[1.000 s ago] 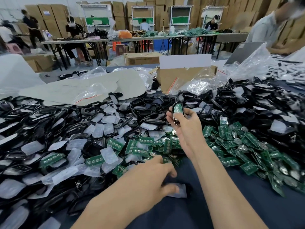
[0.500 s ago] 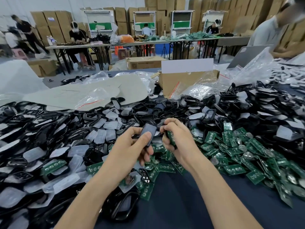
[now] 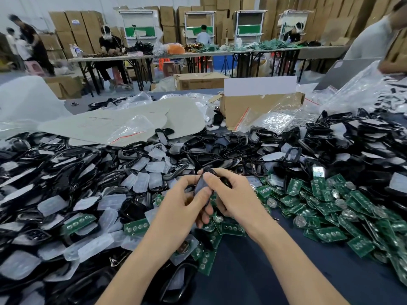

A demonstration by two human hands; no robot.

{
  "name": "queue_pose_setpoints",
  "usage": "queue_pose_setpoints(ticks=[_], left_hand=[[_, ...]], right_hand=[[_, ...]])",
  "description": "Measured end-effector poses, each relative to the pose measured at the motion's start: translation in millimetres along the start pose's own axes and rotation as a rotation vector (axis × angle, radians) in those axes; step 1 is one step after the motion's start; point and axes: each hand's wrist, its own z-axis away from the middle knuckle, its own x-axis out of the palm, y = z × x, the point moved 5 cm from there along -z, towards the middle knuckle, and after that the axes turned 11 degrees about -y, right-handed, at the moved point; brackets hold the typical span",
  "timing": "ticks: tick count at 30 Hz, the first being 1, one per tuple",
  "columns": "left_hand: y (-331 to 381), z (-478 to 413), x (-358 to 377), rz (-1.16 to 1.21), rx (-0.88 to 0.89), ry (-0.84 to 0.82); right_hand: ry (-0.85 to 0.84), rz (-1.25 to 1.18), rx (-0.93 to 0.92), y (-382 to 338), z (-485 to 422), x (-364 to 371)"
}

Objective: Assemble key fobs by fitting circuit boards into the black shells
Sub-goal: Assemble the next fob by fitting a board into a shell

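Observation:
Both my hands meet above the middle of the table around one black shell (image 3: 201,183). My left hand (image 3: 178,208) grips its lower part with thumb and fingers. My right hand (image 3: 235,194) pinches its top end with the thumb pressed on the shell. The circuit board that the right hand carried is hidden behind the fingers and the shell. A big heap of black shells (image 3: 220,148) and clear button pads (image 3: 143,179) covers the left and back of the table. Green circuit boards (image 3: 326,201) lie piled to the right.
An open cardboard box (image 3: 259,106) with plastic bags stands behind the heap. Grey sheets (image 3: 105,124) lie at the back left. Dark blue cloth (image 3: 242,271) shows between my forearms. Another person stands at the far right, and others work at tables beyond.
My hands have come together: the left brought its black shell up to the right hand, which now presses on the shell's top. Earlier the left reached down and picked that shell up.

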Motion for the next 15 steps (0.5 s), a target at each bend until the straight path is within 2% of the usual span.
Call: queue_pose_setpoints(ticks=[9,15], left_hand=[[4.6,4.2,-0.4,-0.081,0.014,-0.15],[6.2,5.3,-0.4,-0.139,0.012,-0.159]], right_hand=[[0.043,0.028,-0.025,-1.1,1.6,-4.7],[0.059,0.044,-0.037,-0.1,1.8,-3.3]])
